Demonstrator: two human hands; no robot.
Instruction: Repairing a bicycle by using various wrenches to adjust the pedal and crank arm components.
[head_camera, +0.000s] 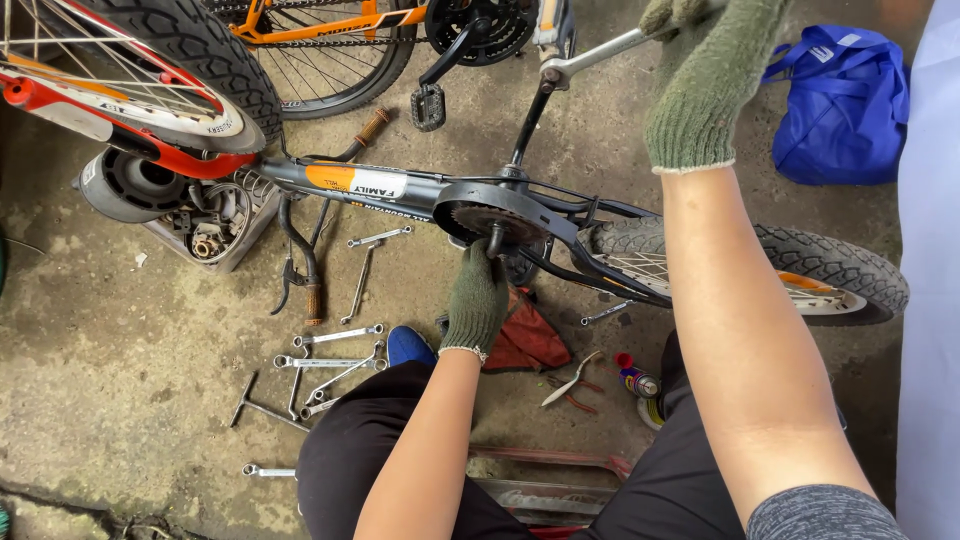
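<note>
At bike's crank (497, 222), L hand (476, 298) grips; R hand (706, 75) holds wrench (592, 57).

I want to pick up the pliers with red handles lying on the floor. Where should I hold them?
Take the pliers by the two red handles, coming from above at the end nearest the person. They lie flat on the concrete, and the pale jaws point away, towards the red cloth.

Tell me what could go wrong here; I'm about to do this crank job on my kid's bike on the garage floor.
1. The left hand grips at the crank hub under the chainring guard; if the wrench in the right hand slips, knuckles could hit the metal.
2. The bike frame lies loose on the concrete and may shift under force.
3. Spanners and pliers lie scattered by the knees, easy to kneel on.
</note>
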